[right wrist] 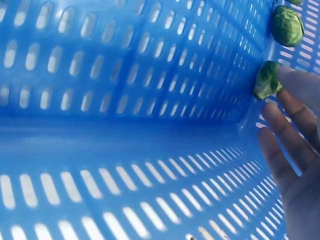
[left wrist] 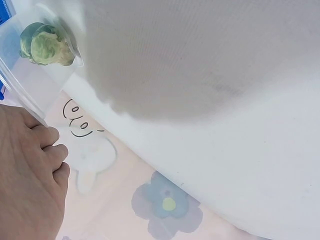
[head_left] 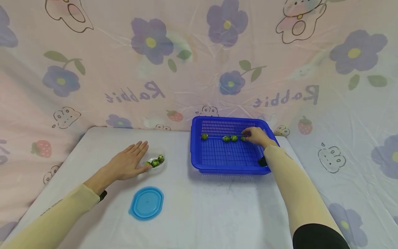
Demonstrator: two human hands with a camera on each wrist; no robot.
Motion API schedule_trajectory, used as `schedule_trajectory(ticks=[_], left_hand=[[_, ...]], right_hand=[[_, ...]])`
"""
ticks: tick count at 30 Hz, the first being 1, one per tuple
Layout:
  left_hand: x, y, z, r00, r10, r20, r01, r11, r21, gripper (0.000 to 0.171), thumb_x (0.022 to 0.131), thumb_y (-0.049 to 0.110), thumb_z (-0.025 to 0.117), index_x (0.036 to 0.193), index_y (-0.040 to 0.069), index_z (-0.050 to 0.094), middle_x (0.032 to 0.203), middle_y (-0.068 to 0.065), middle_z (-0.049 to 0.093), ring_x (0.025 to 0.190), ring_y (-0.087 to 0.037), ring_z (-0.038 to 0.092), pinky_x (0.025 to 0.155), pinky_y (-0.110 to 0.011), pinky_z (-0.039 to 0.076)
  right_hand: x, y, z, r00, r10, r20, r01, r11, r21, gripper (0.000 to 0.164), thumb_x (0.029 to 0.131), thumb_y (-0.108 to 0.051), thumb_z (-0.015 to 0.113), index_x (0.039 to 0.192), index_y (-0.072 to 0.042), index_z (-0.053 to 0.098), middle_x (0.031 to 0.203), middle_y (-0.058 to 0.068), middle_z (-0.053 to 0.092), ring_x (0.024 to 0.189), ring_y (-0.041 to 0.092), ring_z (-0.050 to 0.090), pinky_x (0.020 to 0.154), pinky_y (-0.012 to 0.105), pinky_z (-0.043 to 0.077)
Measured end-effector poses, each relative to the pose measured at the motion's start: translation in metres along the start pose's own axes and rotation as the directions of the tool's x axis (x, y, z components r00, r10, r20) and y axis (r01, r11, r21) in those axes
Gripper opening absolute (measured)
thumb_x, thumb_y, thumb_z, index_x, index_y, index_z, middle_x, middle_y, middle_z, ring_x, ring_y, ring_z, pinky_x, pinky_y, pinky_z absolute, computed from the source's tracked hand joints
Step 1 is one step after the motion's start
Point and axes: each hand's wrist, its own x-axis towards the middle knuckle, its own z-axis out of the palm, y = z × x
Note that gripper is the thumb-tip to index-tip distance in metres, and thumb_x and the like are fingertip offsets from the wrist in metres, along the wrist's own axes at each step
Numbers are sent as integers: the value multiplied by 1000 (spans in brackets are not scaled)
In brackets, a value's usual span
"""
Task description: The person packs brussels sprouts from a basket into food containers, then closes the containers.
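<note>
My right hand (head_left: pixel 256 135) reaches into the blue basket (head_left: pixel 233 169). Thumb and fingertips pinch a Brussels sprout (right wrist: pixel 267 80) near the basket's back right corner. Further Brussels sprouts (head_left: pixel 230 138) lie along the basket's back side, with another one (head_left: pixel 204 137) toward the left corner. On the left, my left hand (head_left: pixel 129 162) lies against a small clear plastic container (left wrist: pixel 45 92), its fingers straight and its thumb at the near rim. Several Brussels sprouts (head_left: pixel 155 163) sit inside that container.
A light-blue lid (head_left: pixel 147 203) lies flat on the white table (head_left: pixel 199 211), in front of the container. Behind the table hangs a patterned cloth (head_left: pixel 192 69), which also drapes down both sides. The basket stands near the table's back edge.
</note>
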Motion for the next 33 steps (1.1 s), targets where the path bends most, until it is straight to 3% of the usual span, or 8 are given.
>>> schedule_trajectory(ticks=[12,20,28,33], left_hand=[[1,1,-3,1000,4,3,-4,1000,-5,90,105,60,47,158,-11,30,167,-27,26,154,-46,25,125,-57,24],[1,0,-2,1000,-1,8,2,1000,-6,90,105,60,47,158,-11,29,167,-27,25,154,-46,25,125,-57,24],[1,0,-2,1000,-3,12,3,1000,-14,90,105,60,47,158,-10,29,167,-27,25,155,-45,23,126,-57,23],[0,0,-1,1000,-5,16,5,1000,-15,90,105,60,46,158,-11,30,167,-27,25,155,-46,24,125,-57,24]], right_hand=[[-1,0,1,1000,-7,28,7,1000,-28,21,92,-1,75,111,6,75,102,21,73,99,38,67,93,55,54],[-5,-3,-1,999,-1,42,2,1000,-18,17,91,1,75,107,4,74,111,23,73,102,40,68,95,55,54],[-5,-3,-1,999,5,49,-4,1000,-20,15,90,0,77,104,3,74,108,21,73,99,38,68,93,55,54],[-4,-6,-3,998,28,62,-28,1000,-5,15,91,-1,77,105,1,74,110,20,73,107,39,67,99,56,52]])
